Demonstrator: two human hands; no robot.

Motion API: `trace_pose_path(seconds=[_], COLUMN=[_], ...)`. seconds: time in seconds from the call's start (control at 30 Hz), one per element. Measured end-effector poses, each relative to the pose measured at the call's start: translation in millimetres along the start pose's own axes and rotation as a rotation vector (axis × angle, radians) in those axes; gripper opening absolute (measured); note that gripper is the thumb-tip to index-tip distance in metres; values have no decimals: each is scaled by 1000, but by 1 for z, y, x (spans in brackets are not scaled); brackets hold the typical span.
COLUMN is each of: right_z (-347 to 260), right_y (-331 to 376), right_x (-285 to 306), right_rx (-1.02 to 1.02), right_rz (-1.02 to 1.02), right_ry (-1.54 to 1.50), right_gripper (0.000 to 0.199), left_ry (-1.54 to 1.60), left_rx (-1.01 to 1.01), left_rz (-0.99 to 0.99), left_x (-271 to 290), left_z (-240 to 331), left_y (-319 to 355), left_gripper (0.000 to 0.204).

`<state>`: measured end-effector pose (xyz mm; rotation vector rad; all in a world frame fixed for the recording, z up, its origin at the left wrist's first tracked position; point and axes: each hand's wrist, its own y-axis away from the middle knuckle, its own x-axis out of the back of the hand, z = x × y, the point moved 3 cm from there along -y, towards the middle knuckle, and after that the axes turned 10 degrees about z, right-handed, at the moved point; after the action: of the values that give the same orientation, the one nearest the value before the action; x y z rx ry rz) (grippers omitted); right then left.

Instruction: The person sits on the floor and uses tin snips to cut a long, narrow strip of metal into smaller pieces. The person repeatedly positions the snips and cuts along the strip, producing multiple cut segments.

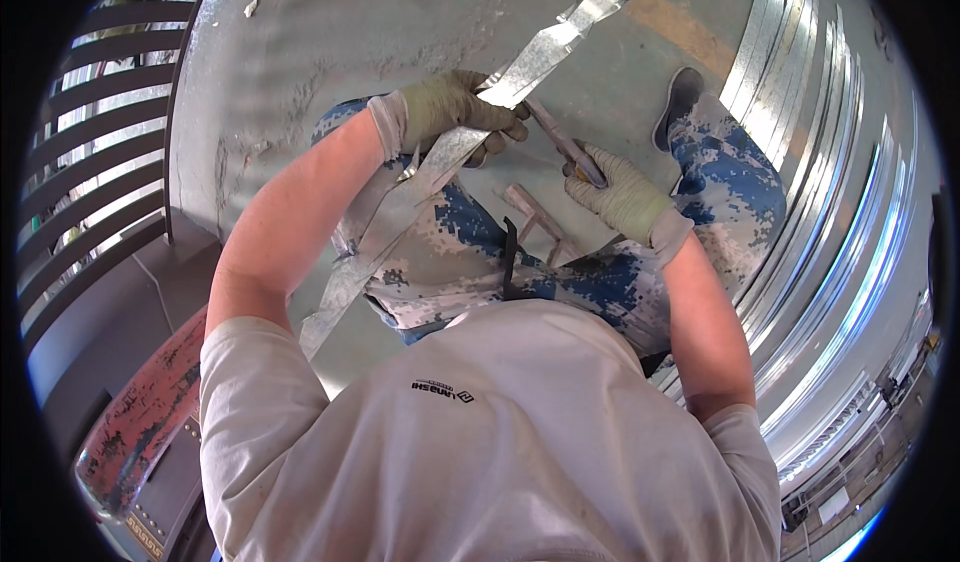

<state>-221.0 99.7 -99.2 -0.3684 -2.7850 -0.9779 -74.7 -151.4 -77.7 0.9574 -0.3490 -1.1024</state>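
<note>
A long, shiny silver metal strip (548,50) runs slantwise from the top of the view across my left thigh to the lower left. Several nicks and bent flaps show along its edges. My left hand (455,112), in a greenish glove, is closed around this strip. My right hand (622,194), gloved alike, grips a narrow grey hand tool (565,140) with a bit of yellow near the grip. The tool's far end lies close to the strip by my left fingers; its exact kind and whether it touches the metal cannot be made out.
A brownish bar-like frame (537,220) sits between my legs, by my camouflage trousers (725,177). Many long metal strips (800,152) lie on the floor at the right. Dark slatted railing (95,127) and a worn red curved piece (140,417) stand at the left.
</note>
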Motion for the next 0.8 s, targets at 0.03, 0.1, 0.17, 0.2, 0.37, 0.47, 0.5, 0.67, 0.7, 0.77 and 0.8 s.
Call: trace_pose_path(seconds=[0.03,0.1,0.17,0.2,0.37,0.47,0.5,0.67,0.7,0.77,0.8], right_z=[4,8,9,7,-22,3,2,-7,-7,-4,-4], right_y=[-2,-4,-4,-3,6,-7,-8,-8,-7,-6,-6], right_x=[0,0,1,1,10,7,7,9,9,7,6], right_rx=[23,58,82,69,-58,86,76,30,54,102,99], right_rz=[11,25,34,25,-27,13,4,-6,12,49,47], right_ry=[25,36,10,19,32,70,74,145,135,114,100], right_gripper=[36,36,36,37,37,56,57,58,52,40,40], left_ry=[25,50,51,37,-73,-126,-150,-151,-142,-126,-125], left_rx=[3,-2,-18,-16,-8,21,19,-3,4,17,10], left_rz=[-7,-20,-29,-25,31,61,63,43,45,48,44], left_x=[0,-1,-1,-1,-2,-2,-1,0,0,-2,-3], left_z=[0,0,2,2,6,5,4,0,0,3,4], left_y=[0,1,2,2,7,3,1,-2,-2,0,1], left_gripper=[41,42,43,44,45,46,45,41,40,39,39])
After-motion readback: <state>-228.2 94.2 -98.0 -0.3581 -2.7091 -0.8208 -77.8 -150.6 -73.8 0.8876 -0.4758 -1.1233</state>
